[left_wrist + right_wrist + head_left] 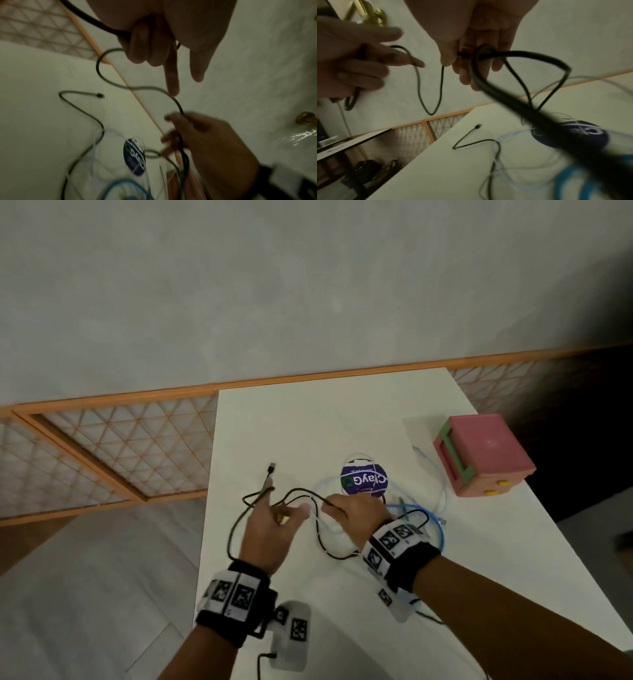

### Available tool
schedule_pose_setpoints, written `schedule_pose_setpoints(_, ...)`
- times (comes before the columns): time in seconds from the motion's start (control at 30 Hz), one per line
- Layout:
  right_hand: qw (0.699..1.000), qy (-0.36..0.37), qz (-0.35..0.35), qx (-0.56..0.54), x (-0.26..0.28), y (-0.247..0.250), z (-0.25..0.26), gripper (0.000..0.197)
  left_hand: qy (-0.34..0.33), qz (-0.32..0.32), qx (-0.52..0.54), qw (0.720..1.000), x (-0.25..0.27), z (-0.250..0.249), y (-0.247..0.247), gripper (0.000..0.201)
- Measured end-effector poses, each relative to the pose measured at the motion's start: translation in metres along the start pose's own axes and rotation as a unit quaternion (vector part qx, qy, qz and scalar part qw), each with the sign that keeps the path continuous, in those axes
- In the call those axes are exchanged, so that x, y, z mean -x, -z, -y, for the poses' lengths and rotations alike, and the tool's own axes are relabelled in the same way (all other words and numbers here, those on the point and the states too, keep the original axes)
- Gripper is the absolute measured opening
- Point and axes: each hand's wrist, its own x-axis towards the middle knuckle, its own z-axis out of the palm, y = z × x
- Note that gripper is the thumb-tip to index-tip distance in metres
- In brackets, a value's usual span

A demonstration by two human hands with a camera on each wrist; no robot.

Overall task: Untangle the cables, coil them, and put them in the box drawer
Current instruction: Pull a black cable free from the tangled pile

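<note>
A black cable (301,491) with a USB plug (272,466) loops over the white table (308,422) and rises into both hands. My left hand (281,508) holds it with the lower fingers curled round it (130,33), the index finger (171,81) straight. My right hand (334,508) pinches the same cable a short way along (462,54). A blue cable (440,529) and a pale thin cable (443,491) lie tangled under and right of the right hand. The pink box (486,446) with green trim stands at the right.
A clear tub with a purple lid (363,479) sits inside the cable tangle, just beyond my right hand. The table's left edge runs close under my left wrist. A wooden lattice screen (113,446) lies on the floor to the left.
</note>
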Motion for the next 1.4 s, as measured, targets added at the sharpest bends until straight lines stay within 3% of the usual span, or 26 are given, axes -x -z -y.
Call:
schedule_pose_setpoints(0.07, 1.000, 0.016, 0.009, 0.006, -0.001, -0.002, 0.014, 0.038, 0.047, 0.017, 0.023, 0.998, -0.003, -0.007, -0.015, 0.095)
schedule_pose_setpoints(0.13, 0.998, 0.056, 0.017, 0.009, 0.002, -0.006, 0.022, 0.044, 0.080, 0.015, 0.066, 0.994, -0.013, -0.001, -0.019, 0.099)
schedule_pose_setpoints(0.2, 0.995, 0.095, 0.035, 0.013, 0.005, -0.010, 0.027, 0.057, 0.103, 0.014, 0.081, 0.991, -0.018, 0.001, -0.019, 0.074)
schedule_pose_setpoints(0.27, 0.995, 0.094, 0.043, 0.002, 0.009, -0.013, 0.026, 0.055, 0.054, -0.018, 0.083, 0.995, -0.021, -0.002, -0.017, 0.027)
schedule_pose_setpoints(0.3, 0.996, 0.076, 0.044, 0.004, 0.012, -0.011, 0.022, 0.047, 0.028, -0.051, 0.085, 0.995, -0.023, -0.007, -0.011, 0.013)
schedule_pose_setpoints(0.37, 0.997, 0.028, 0.051, 0.041, 0.016, -0.006, 0.007, 0.033, 0.001, -0.109, 0.106, 0.988, -0.030, -0.011, 0.007, 0.025)
schedule_pose_setpoints(0.5, 0.997, -0.055, 0.056, 0.014, 0.024, 0.000, -0.035, 0.026, -0.051, -0.148, 0.087, 0.984, -0.045, 0.004, 0.036, 0.016)
schedule_pose_setpoints(0.6, 0.992, -0.059, 0.037, -0.108, 0.023, -0.009, -0.056, 0.065, -0.060, -0.167, 0.103, 0.979, -0.046, 0.007, 0.037, 0.017)
schedule_pose_setpoints(0.67, 0.977, -0.116, 0.037, -0.174, 0.027, -0.011, -0.071, 0.086, -0.049, -0.199, 0.134, 0.970, -0.046, 0.009, 0.047, 0.015)
schedule_pose_setpoints(0.73, 0.960, -0.188, 0.013, -0.208, 0.037, -0.010, -0.094, 0.074, -0.021, -0.237, 0.167, 0.957, -0.048, 0.013, 0.063, 0.017)
schedule_pose_setpoints(0.8, 0.941, -0.259, -0.008, -0.215, 0.049, -0.008, -0.122, 0.044, 0.006, -0.247, 0.179, 0.952, -0.048, 0.019, 0.074, 0.020)
schedule_pose_setpoints(0.87, 0.903, -0.311, 0.004, -0.296, 0.060, -0.005, -0.141, 0.021, 0.017, -0.241, 0.170, 0.955, -0.044, 0.026, 0.074, 0.022)
schedule_pose_setpoints(0.93, 0.865, -0.333, 0.034, -0.373, 0.069, 0.001, -0.155, 0.016, 0.029, -0.238, 0.152, 0.959, -0.040, 0.038, 0.069, 0.021)
schedule_pose_setpoints(1.0, 0.854, -0.345, 0.033, -0.388, 0.076, 0.013, -0.164, 0.017, 0.042, -0.242, 0.144, 0.959, -0.039, 0.053, 0.066, 0.018)
schedule_pose_setpoints(1.17, 0.901, -0.297, 0.037, -0.315, 0.095, 0.049, -0.183, 0.026, 0.072, -0.260, 0.100, 0.958, -0.043, 0.074, 0.071, 0.022)
schedule_pose_setpoints(1.23, 0.906, -0.283, 0.061, -0.308, 0.108, 0.056, -0.191, 0.023, 0.076, -0.246, 0.061, 0.964, -0.043, 0.077, 0.068, 0.028)
schedule_pose_setpoints(1.3, 0.932, -0.258, 0.080, -0.241, 0.119, 0.060, -0.200, 0.016, 0.077, -0.225, 0.013, 0.971, -0.043, 0.084, 0.062, 0.024)
schedule_pose_setpoints(1.4, 0.960, -0.249, -0.011, -0.130, 0.127, 0.074, -0.210, 0.017, 0.082, -0.190, -0.080, 0.975, -0.038, 0.086, 0.048, 0.030)
